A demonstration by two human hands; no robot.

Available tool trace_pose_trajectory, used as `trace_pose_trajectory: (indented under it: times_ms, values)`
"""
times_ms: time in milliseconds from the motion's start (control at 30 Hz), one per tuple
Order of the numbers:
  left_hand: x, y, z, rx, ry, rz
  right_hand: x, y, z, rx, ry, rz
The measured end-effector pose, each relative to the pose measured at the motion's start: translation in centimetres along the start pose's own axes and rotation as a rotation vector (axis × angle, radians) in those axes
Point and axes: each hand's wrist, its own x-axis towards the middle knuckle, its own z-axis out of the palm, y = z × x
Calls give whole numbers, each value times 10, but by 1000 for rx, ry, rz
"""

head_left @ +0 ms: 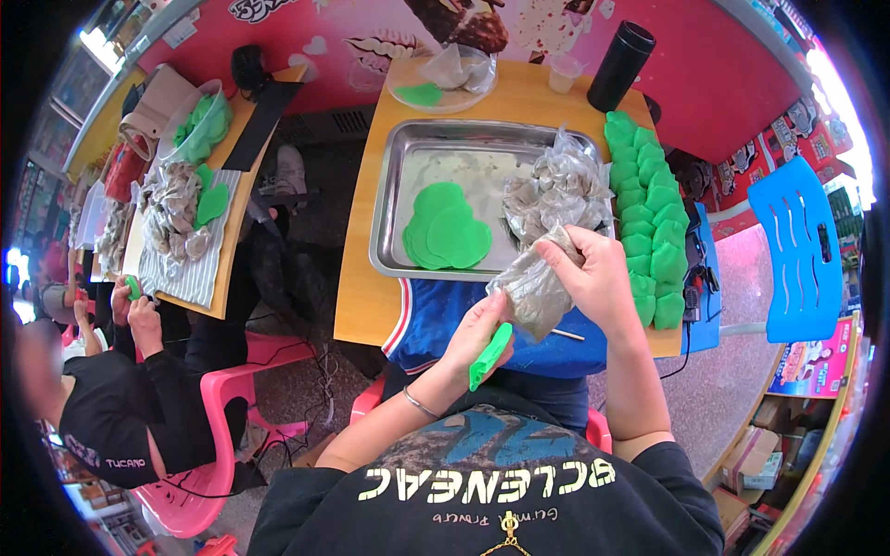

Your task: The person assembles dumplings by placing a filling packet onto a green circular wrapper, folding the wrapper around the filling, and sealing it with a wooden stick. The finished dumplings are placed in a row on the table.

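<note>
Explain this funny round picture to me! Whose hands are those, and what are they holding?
There's no robot here, just a person's own two bare hands. A wide camera worn on that person's head looks down, so straight edges look bent.

The right hand holds a crinkly greyish plastic bag. The left hand holds a folded green piece, and its fingertips seem to touch the bag too.

On the wooden table sits a metal tray with flat round green sheets and a pile of crumpled bags. Right of it are rows of green bundles. At the back are a bowl, a clear cup and a black cylinder.
</note>
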Motion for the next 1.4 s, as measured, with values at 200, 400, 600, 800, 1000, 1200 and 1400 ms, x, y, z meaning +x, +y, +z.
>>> trace_pose_trajectory:
  times_ms: [200, 400, 600, 800, 1000, 1200, 1400]
  values:
    - [1, -3, -4, -56, 5, -4, 0, -1, 4, 102, 15, 49]
    - [-2, 0, 8, 51, 34, 76, 0, 14, 4, 104, -52, 66]
    - [0, 7, 5, 147, 5, 109, -1, 33, 0, 419, -258, 147]
    - [-7, 23, 1, 377, -74, 75, -4, 40, -9, 619, -787, 414]
    - [-5, 29, -10, 398, 27, 169, -7, 33, -3, 479, -921, 454]
    - [-8, 42, -18, 286, 0, 258, -19, 37, 5, 778, -551, 361]
    - [-5, 50, -8, 222, 117, 421, -27, 36, 0, 706, -404, 354]
